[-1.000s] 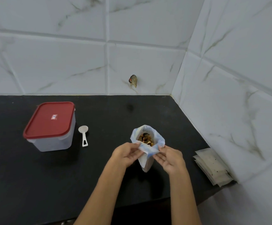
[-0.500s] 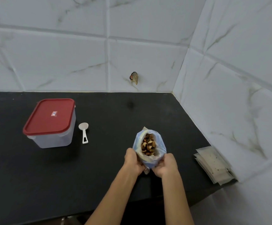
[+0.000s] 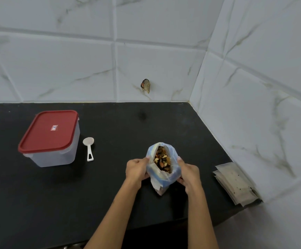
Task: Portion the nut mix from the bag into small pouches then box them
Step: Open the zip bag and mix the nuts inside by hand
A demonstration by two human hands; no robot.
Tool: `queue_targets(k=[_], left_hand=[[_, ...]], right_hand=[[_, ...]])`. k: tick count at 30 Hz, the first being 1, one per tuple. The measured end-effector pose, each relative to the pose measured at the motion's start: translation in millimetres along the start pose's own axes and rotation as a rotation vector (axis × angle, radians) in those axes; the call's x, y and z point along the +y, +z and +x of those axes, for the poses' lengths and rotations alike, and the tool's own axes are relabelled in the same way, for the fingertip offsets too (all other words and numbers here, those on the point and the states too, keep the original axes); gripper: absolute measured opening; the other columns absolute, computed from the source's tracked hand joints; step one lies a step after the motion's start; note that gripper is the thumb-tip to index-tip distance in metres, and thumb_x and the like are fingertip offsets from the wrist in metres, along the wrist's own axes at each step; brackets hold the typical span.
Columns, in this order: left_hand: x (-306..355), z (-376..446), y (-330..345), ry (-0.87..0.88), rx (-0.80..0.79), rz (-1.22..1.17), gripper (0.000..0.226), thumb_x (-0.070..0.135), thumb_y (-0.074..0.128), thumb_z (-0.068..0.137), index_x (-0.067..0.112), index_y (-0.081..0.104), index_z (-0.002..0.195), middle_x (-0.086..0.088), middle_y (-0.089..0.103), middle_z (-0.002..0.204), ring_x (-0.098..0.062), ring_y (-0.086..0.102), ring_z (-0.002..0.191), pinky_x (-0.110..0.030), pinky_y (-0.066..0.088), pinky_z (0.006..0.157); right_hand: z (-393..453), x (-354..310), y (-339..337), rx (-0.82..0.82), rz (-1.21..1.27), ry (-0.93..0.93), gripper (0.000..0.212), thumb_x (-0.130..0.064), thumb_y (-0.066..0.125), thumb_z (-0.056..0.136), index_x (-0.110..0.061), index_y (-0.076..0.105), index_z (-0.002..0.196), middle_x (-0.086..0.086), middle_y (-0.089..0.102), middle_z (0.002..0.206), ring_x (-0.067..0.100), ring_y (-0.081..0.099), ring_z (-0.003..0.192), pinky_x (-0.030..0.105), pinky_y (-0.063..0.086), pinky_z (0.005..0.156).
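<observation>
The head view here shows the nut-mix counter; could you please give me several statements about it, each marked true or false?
1. Both hands grip the bag of nut mix, the left hand on one side and the right hand on the other. True.
2. The bag's mouth is sealed. False: it is open, with nuts visible inside.
3. The box has its red lid on. True.
4. The white scoop sits inside the bag. False: it lies on the counter beside the box.
5. The stack of small pouches lies to the right of the bag, by the wall. True.
</observation>
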State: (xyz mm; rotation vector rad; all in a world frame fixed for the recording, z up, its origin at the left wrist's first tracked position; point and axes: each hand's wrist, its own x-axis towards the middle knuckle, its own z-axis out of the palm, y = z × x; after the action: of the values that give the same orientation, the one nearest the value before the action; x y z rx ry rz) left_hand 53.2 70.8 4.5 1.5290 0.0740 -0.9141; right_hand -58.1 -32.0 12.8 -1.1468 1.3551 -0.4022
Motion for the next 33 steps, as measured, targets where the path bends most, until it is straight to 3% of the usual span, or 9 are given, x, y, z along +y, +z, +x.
queue_targets(k=[3, 6, 9, 14, 17, 19, 23, 27, 33], left_hand=[[0.4, 3.3, -2.4, -0.141, -0.088, -0.229, 0.013, 0.014, 0.063, 0.092, 0.002, 0.063, 0.097, -0.013, 0.068, 0.092, -0.025, 0.065, 0.085, -0.034, 0.052, 0.066], [5.8, 1.6, -4.3, -0.311, -0.22, -0.423, 0.014, 0.013, 0.051, 0.098, 0.003, 0.061, 0.097, -0.014, 0.063, 0.091, -0.026, 0.06, 0.084, -0.042, 0.048, 0.079], [3.5, 3.1, -4.4, -0.362, -0.262, -0.404, 0.025, 0.014, 0.04, 0.1, 0.001, 0.062, 0.097, -0.018, 0.063, 0.096, -0.032, 0.059, 0.089, -0.048, 0.045, 0.089], [1.8, 7.2, 3.1, -0.288, -0.147, -0.156, 0.024, 0.006, 0.033, 0.093, 0.004, 0.057, 0.096, -0.013, 0.061, 0.082, -0.025, 0.061, 0.077, -0.036, 0.051, 0.061], [1.3, 18.3, 4.9, -0.125, -0.026, 0.117, 0.028, 0.018, 0.034, 0.096, 0.006, 0.052, 0.114, -0.012, 0.065, 0.099, -0.024, 0.063, 0.088, -0.036, 0.054, 0.071], [5.0, 23.9, 3.7, -0.004, 0.029, 0.203, 0.027, 0.026, 0.036, 0.097, 0.008, 0.057, 0.099, -0.007, 0.064, 0.095, -0.02, 0.06, 0.083, -0.033, 0.047, 0.07], [23.4, 30.5, 7.7, -0.01, -0.052, 0.11, 0.032, 0.035, 0.05, 0.097, 0.006, 0.064, 0.096, -0.01, 0.068, 0.096, -0.021, 0.064, 0.086, -0.03, 0.052, 0.069], [34.9, 34.9, 12.9, -0.123, -0.216, 0.011, 0.029, 0.031, 0.057, 0.095, 0.005, 0.066, 0.104, -0.013, 0.068, 0.1, -0.024, 0.065, 0.09, -0.036, 0.054, 0.071], [31.1, 44.6, 14.1, -0.254, -0.287, -0.058, 0.034, 0.023, 0.042, 0.101, 0.0, 0.06, 0.119, -0.02, 0.064, 0.113, -0.031, 0.062, 0.101, -0.047, 0.052, 0.081]], right_hand=[[4.1, -2.1, 4.1, -0.049, 0.122, 0.029, 0.017, -0.024, 0.055, 0.095, -0.01, 0.061, 0.086, 0.01, 0.064, 0.093, 0.026, 0.062, 0.095, 0.045, 0.051, 0.091], [11.7, -2.5, 5.6, -0.186, 0.352, 0.165, 0.023, -0.02, 0.048, 0.098, -0.002, 0.061, 0.103, 0.019, 0.065, 0.101, 0.034, 0.061, 0.101, 0.052, 0.048, 0.094], [18.1, -0.3, 7.4, -0.245, 0.427, 0.272, 0.032, -0.022, 0.043, 0.098, 0.0, 0.061, 0.112, 0.025, 0.063, 0.113, 0.039, 0.059, 0.108, 0.054, 0.049, 0.088], [29.1, -0.3, 12.0, -0.156, 0.113, 0.167, 0.028, -0.019, 0.05, 0.09, 0.0, 0.063, 0.107, 0.022, 0.066, 0.107, 0.035, 0.064, 0.1, 0.052, 0.051, 0.09], [23.5, -9.2, 8.8, 0.074, -0.269, -0.053, 0.025, -0.028, 0.051, 0.094, -0.005, 0.061, 0.098, 0.009, 0.062, 0.091, 0.023, 0.06, 0.09, 0.042, 0.051, 0.087], [24.0, -16.3, 4.8, 0.154, -0.37, -0.211, 0.029, -0.036, 0.043, 0.098, -0.012, 0.059, 0.094, 0.003, 0.058, 0.088, 0.017, 0.055, 0.086, 0.034, 0.044, 0.079], [32.0, -29.8, 7.4, -0.038, -0.281, -0.168, 0.038, -0.047, 0.049, 0.093, -0.012, 0.066, 0.09, 0.008, 0.066, 0.094, 0.02, 0.062, 0.092, 0.04, 0.049, 0.091], [36.1, -38.7, 12.5, -0.127, -0.31, -0.098, 0.028, -0.032, 0.054, 0.094, -0.006, 0.065, 0.096, 0.013, 0.066, 0.103, 0.025, 0.062, 0.097, 0.041, 0.048, 0.092], [48.1, -49.4, 9.6, -0.284, -0.068, 0.14, 0.03, -0.024, 0.051, 0.097, -0.001, 0.063, 0.112, 0.018, 0.064, 0.109, 0.027, 0.061, 0.091, 0.043, 0.051, 0.086]])
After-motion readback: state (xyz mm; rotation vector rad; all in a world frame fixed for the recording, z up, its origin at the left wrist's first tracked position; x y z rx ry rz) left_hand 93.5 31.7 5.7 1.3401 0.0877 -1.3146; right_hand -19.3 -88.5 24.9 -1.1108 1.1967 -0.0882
